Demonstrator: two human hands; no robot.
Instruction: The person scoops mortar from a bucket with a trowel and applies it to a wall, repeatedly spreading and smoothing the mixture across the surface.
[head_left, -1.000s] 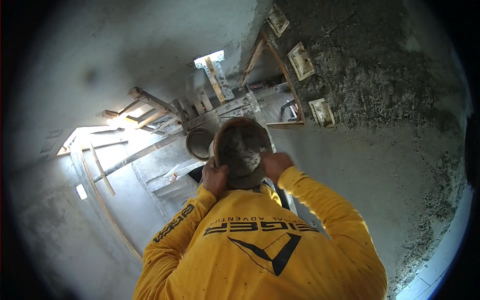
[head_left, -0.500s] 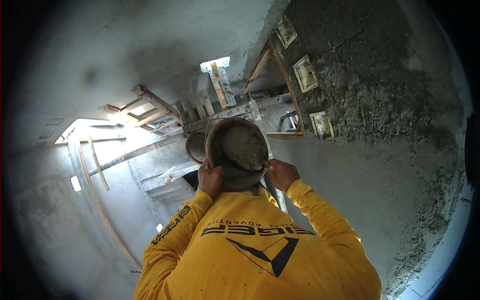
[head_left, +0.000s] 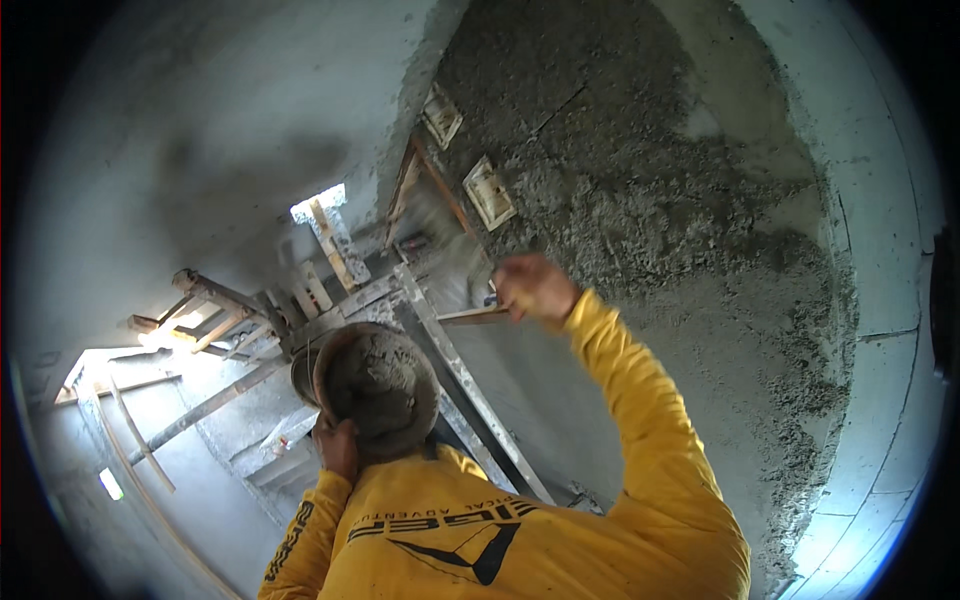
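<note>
A round bucket holds wet grey mortar and tilts open toward me. The fingers of my left hand are closed on its near left rim. My right hand is raised in front of the rough, freshly mortared wall, smeared by motion. Its fingers curl around the handle of a trowel, whose blade is only a pale blur to the hand's left. Whether mortar sits on the blade cannot be made out.
Behind the bucket stands a second container. Wooden boards and beams cross beyond it, with a long metal-grey bar at their right. Two pale rectangular boxes are set into the wall. Pale panels line the far right.
My right hand has left the bucket and swung up and away toward the wall with the trowel. The view has turned right, so the bucket sits lower and further left.
</note>
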